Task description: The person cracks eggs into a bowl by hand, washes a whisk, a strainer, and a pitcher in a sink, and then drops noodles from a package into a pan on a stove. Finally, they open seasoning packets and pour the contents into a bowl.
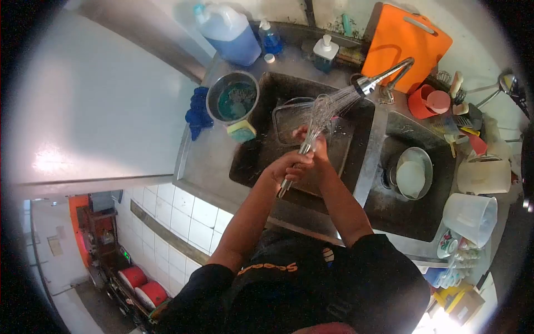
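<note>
A metal whisk [319, 118] is held at a slant over the left sink basin [253, 161], its wires in the water spray. My left hand [290, 167] is wrapped round its handle. My right hand [318, 146] closes about the whisk where handle and wires meet, with some fingertips showing on the far side. Water fans out from the faucet head [364, 86] onto the wires. Below the whisk, a clear plastic container [283, 129] lies in the basin, partly hidden by my hands and the spray.
Left of the basin are a steel bowl [208, 103] of soapy water, a sponge [241, 131] and a blue cloth [198, 113]. Soap bottles [326, 54] and an orange cutting board [406, 44] stand behind. A metal bowl [427, 167] sits in the right basin; utensils and containers [471, 220] line the right.
</note>
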Demonstrator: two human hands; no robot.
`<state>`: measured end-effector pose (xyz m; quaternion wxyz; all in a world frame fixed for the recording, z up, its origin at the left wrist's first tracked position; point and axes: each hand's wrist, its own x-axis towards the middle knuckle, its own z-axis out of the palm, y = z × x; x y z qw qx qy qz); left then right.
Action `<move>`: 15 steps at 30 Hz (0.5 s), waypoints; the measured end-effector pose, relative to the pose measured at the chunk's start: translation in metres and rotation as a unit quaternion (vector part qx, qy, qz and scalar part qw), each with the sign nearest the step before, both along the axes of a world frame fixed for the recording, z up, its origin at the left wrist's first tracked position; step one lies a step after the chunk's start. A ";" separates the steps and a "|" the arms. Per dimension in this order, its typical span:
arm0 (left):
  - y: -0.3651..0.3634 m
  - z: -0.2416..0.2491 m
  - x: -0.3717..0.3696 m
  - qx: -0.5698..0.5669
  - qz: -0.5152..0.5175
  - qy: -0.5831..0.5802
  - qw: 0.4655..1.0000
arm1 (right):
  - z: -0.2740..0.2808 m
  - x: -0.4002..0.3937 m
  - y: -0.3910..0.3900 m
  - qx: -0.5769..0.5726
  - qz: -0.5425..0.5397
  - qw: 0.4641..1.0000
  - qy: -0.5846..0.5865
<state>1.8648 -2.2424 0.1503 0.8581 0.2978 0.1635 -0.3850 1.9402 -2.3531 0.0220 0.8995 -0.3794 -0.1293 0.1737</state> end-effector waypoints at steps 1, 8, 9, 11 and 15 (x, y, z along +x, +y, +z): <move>0.000 0.003 -0.007 -0.001 0.004 -0.016 1.000 | -0.013 -0.001 -0.001 0.015 -0.057 0.980 0.190; 0.025 -0.005 -0.070 0.208 0.063 0.015 0.976 | -0.019 -0.046 -0.003 -0.318 0.026 0.899 0.298; 0.041 -0.012 -0.083 0.205 0.043 0.007 0.978 | -0.052 -0.056 0.006 -0.376 0.146 0.877 0.261; 0.058 -0.002 -0.104 0.220 0.163 0.022 0.962 | -0.102 -0.071 0.015 -0.426 0.263 0.836 0.224; 0.087 0.033 -0.129 0.268 0.208 0.064 0.939 | -0.177 -0.083 0.062 -0.560 0.278 0.734 -0.266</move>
